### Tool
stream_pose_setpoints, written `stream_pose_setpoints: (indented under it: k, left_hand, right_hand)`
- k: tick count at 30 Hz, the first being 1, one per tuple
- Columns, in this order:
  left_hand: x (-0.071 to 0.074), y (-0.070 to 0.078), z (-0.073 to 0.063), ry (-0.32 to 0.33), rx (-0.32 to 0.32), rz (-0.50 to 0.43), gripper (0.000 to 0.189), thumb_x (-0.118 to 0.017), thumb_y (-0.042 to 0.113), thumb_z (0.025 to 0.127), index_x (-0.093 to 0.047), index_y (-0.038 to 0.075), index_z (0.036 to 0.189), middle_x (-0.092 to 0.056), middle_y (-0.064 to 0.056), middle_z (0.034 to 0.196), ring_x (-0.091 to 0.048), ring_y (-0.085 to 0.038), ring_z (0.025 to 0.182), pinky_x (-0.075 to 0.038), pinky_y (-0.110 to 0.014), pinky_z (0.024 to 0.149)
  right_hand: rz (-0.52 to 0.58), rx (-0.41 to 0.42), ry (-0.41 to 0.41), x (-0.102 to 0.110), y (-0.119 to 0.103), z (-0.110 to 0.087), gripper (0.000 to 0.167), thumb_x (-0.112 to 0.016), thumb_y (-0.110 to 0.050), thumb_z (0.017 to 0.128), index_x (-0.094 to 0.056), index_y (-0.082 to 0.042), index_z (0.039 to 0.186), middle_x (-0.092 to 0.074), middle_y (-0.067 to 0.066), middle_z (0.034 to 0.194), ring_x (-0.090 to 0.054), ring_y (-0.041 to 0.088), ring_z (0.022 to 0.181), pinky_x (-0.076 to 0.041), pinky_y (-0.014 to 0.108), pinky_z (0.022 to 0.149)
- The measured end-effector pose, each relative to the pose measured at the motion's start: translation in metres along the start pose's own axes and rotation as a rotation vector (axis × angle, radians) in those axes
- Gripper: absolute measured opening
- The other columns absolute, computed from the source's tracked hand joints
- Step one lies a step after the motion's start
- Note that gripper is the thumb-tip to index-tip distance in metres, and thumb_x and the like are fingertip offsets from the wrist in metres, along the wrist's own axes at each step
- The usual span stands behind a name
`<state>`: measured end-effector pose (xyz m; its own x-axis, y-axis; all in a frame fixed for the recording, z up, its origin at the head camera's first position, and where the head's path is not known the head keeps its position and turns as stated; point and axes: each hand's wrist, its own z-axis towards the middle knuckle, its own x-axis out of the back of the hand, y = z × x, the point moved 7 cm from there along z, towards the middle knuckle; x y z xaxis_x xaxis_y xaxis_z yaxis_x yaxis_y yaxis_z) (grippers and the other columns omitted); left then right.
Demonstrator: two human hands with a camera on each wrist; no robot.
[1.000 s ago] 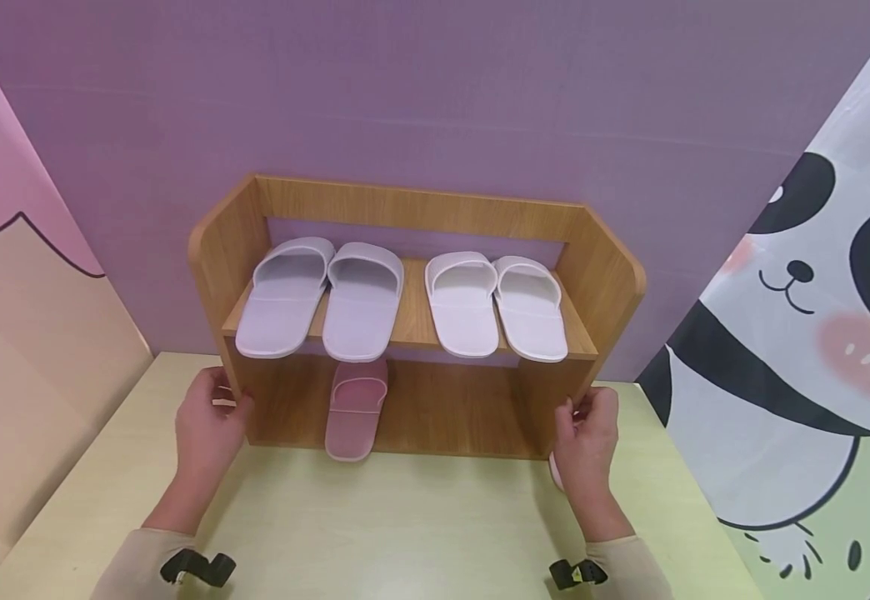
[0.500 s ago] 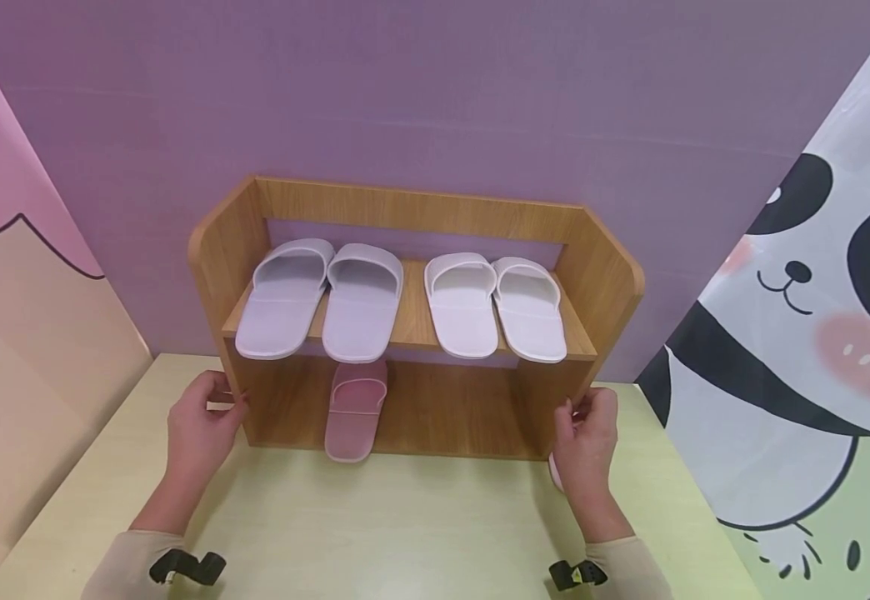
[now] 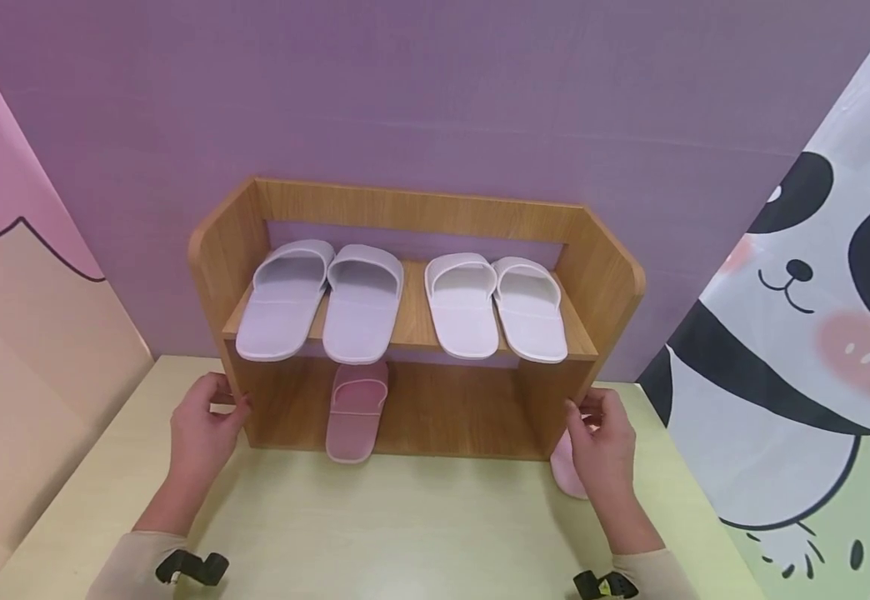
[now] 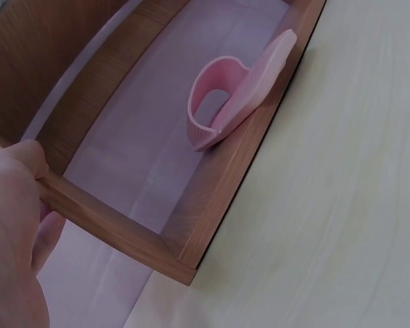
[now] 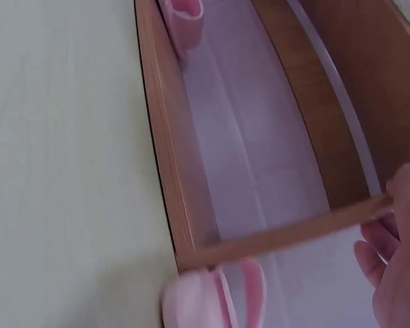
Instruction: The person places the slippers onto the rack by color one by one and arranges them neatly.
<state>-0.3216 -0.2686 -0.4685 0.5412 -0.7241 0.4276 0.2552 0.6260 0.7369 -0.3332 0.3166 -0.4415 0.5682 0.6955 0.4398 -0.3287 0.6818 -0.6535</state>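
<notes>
A small wooden shoe rack (image 3: 423, 209) stands against the purple wall. My left hand (image 3: 201, 432) grips the front edge of its left side panel, thumb inside and fingers outside. On the right side panel's front edge, my right hand (image 3: 606, 448) holds with thumb and fingers. One pink slipper (image 3: 352, 429) lies on the lower shelf, left of centre. Outside the right panel another pink slipper (image 3: 568, 473) rests on the table, partly hidden behind my right hand; the right wrist view shows this slipper (image 5: 195, 302) right beside the panel's corner.
The upper shelf carries a pale lilac pair of slippers (image 3: 276, 321) on the left and a white pair (image 3: 465, 321) on the right. The light wooden table (image 3: 397, 533) extends in front. A panda-printed wall (image 3: 772, 400) is at the right, a pink-and-beige wall (image 3: 30, 350) at the left.
My right hand and wrist have shifted a little to the right, uncovering more of the pink slipper outside the rack. My left hand moved slightly left, then stayed nearly still. The rack has not moved.
</notes>
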Motion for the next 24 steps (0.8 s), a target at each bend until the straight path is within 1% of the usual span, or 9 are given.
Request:
stream_pose_setpoints:
  k: [3, 5, 8, 10, 12, 15, 17, 20, 24]
  left_hand:
    - [-0.001, 0.0, -0.002, -0.013, 0.002, -0.007, 0.022, -0.081, -0.001, 0.096, -0.067, 0.004, 0.112, -0.073, -0.009, 0.108, -0.063, 0.0, 0.095, -0.053, -0.006, 0.071]
    - [-0.002, 0.001, -0.002, -0.017, 0.002, -0.013, 0.022, -0.081, 0.0, 0.096, -0.067, 0.004, 0.112, -0.072, -0.009, 0.108, -0.062, 0.001, 0.095, -0.053, -0.006, 0.072]
    - [0.0, 0.002, -0.002, -0.009, -0.004, -0.017, 0.021, -0.081, -0.001, 0.096, -0.067, 0.004, 0.111, -0.072, -0.009, 0.107, -0.06, 0.006, 0.095, -0.052, -0.006, 0.072]
    - [0.001, 0.003, -0.002, 0.002, -0.011, -0.012, 0.021, -0.08, -0.001, 0.095, -0.067, 0.003, 0.109, -0.072, -0.009, 0.106, -0.061, 0.005, 0.094, -0.052, -0.005, 0.071]
    - [0.002, 0.004, -0.002, 0.009, -0.016, -0.003, 0.021, -0.081, -0.002, 0.095, -0.067, 0.003, 0.109, -0.072, -0.009, 0.106, -0.064, -0.002, 0.096, -0.051, -0.004, 0.071]
    - [0.002, 0.003, -0.002, 0.01, -0.021, 0.008, 0.022, -0.08, -0.002, 0.095, -0.066, 0.003, 0.111, -0.071, -0.011, 0.106, -0.07, -0.019, 0.098, -0.049, -0.003, 0.072]
    - [0.001, 0.003, -0.002, 0.005, -0.021, 0.008, 0.023, -0.08, -0.002, 0.095, -0.066, 0.003, 0.112, -0.071, -0.012, 0.107, -0.073, -0.028, 0.099, -0.048, -0.002, 0.073]
    - [0.0, 0.002, -0.003, 0.002, -0.022, 0.002, 0.023, -0.08, -0.003, 0.096, -0.065, 0.003, 0.113, -0.071, -0.013, 0.108, -0.074, -0.035, 0.101, -0.046, 0.0, 0.073]
    - [-0.001, 0.002, -0.003, 0.006, -0.027, 0.001, 0.024, -0.08, -0.003, 0.095, -0.065, 0.003, 0.112, -0.071, -0.013, 0.107, -0.075, -0.035, 0.1, -0.046, 0.0, 0.073]
  right_hand:
    - [-0.041, 0.019, -0.072, 0.01, 0.005, -0.001, 0.031, -0.077, -0.005, 0.103, -0.064, -0.002, 0.131, -0.073, 0.011, 0.113, -0.068, 0.02, 0.099, -0.049, 0.012, 0.081]
    - [-0.079, 0.026, -0.12, 0.018, 0.01, -0.002, 0.038, -0.079, -0.006, 0.101, -0.063, -0.002, 0.135, -0.072, 0.013, 0.117, -0.07, 0.028, 0.103, -0.052, 0.018, 0.083]
    - [-0.145, 0.013, -0.207, 0.024, 0.023, -0.007, 0.047, -0.08, -0.01, 0.101, -0.059, 0.0, 0.141, -0.066, 0.019, 0.125, -0.068, 0.039, 0.109, -0.056, 0.035, 0.087]
    - [-0.189, -0.02, -0.28, 0.024, 0.034, -0.013, 0.053, -0.08, -0.017, 0.102, -0.056, 0.002, 0.145, -0.062, 0.023, 0.128, -0.066, 0.042, 0.114, -0.057, 0.048, 0.089]
    - [-0.227, -0.072, -0.364, 0.021, 0.046, -0.02, 0.061, -0.079, -0.026, 0.103, -0.051, 0.005, 0.148, -0.058, 0.028, 0.131, -0.063, 0.045, 0.118, -0.056, 0.058, 0.093]
    - [-0.298, -0.166, -0.484, 0.013, 0.063, -0.031, 0.077, -0.08, -0.039, 0.102, -0.046, 0.007, 0.154, -0.052, 0.034, 0.135, -0.059, 0.049, 0.123, -0.055, 0.065, 0.098]
    - [-0.339, -0.221, -0.546, 0.007, 0.071, -0.037, 0.085, -0.08, -0.046, 0.101, -0.042, 0.006, 0.157, -0.048, 0.037, 0.138, -0.055, 0.053, 0.127, -0.052, 0.069, 0.103]
    - [-0.379, -0.267, -0.601, -0.002, 0.078, -0.042, 0.093, -0.08, -0.052, 0.099, -0.039, 0.004, 0.162, -0.042, 0.04, 0.143, -0.048, 0.058, 0.133, -0.049, 0.073, 0.107]
    - [-0.409, -0.272, -0.628, -0.01, 0.081, -0.044, 0.094, -0.078, -0.056, 0.098, -0.041, 0.002, 0.162, -0.041, 0.041, 0.141, -0.043, 0.059, 0.134, -0.05, 0.072, 0.105]
